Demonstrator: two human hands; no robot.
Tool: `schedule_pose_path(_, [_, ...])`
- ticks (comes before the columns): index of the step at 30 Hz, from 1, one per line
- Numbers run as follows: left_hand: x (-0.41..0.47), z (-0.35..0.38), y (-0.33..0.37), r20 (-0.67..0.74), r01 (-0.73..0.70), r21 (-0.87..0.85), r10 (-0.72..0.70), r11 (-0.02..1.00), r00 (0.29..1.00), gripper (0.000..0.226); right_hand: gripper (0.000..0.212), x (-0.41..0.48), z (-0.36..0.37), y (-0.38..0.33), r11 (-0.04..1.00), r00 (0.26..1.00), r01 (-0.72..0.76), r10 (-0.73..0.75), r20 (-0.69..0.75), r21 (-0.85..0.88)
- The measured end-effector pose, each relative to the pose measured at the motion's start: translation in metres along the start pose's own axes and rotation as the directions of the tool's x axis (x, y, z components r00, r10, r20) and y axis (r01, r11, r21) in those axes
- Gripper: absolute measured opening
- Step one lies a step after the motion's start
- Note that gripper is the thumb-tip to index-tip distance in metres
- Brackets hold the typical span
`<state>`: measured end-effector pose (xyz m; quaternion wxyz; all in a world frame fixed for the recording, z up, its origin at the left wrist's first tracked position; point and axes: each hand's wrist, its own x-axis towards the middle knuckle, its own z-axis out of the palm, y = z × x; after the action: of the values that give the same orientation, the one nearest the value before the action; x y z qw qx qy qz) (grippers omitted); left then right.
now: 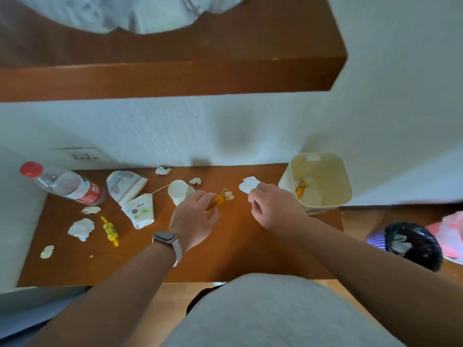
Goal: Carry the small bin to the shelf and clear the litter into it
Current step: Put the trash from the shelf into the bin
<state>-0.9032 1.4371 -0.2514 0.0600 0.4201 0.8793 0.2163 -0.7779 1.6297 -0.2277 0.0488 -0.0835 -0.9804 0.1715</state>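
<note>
The small cream bin (325,204) stands on the right end of the wooden shelf (75,266), with an orange wrapper and pale scraps inside. My right hand (273,206) pinches a crumpled white tissue (248,184) just left of the bin. My left hand (194,219), with a watch on its wrist, pinches an orange candy wrapper (216,202) at mid shelf. A gold foil scrap (228,194) lies beside it. Paper cups (140,209), a yellow candy wrapper (110,230) and several tissue scraps (81,229) lie to the left.
A plastic bottle (62,185) with a red cap lies at the shelf's left end by the wall. A higher wooden shelf (175,78) overhangs. On the floor to the right stands a basket with a black bag (413,244).
</note>
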Motion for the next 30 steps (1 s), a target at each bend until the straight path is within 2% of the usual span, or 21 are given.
schedule_pose_path(3, [0.026,-0.002,0.034,-0.037,-0.092,-0.042,0.091,0.995,0.995,0.027,0.006,-0.008,-0.029,0.018,0.999,0.987,-0.033,0.036,-0.153,0.023])
schedule_pose_path(6, [0.048,-0.002,0.072,-0.045,-0.185,-0.053,0.183,0.981,0.982,0.029,0.007,-0.02,-0.057,0.043,0.993,0.966,-0.117,0.118,-0.23,0.018])
schedule_pose_path(11, [0.074,0.009,0.127,-0.024,-0.298,-0.041,0.297,0.954,0.955,0.03,0.006,-0.049,-0.08,0.087,0.987,0.97,-0.157,0.146,-0.196,-0.038])
schedule_pose_path(16, [0.087,0.026,0.168,0.096,-0.361,0.027,0.357,0.932,0.929,0.03,0.005,-0.073,-0.084,0.117,0.982,0.982,-0.174,0.167,-0.086,-0.077])
schedule_pose_path(20, [0.088,0.038,0.187,0.186,-0.372,0.103,0.35,0.922,0.918,0.033,0.016,-0.084,-0.084,0.126,0.988,0.992,-0.121,0.124,0.024,-0.095])
schedule_pose_path(25, [0.08,0.041,0.191,0.187,-0.302,0.112,0.279,0.947,0.942,0.034,0.019,-0.082,-0.084,0.129,0.995,0.997,-0.064,0.067,0.041,-0.071])
schedule_pose_path(30, [0.063,0.033,0.177,0.152,-0.295,0.114,0.277,0.949,0.949,0.035,0.024,-0.07,-0.082,0.117,0.997,0.998,0.013,-0.007,0.069,-0.08])
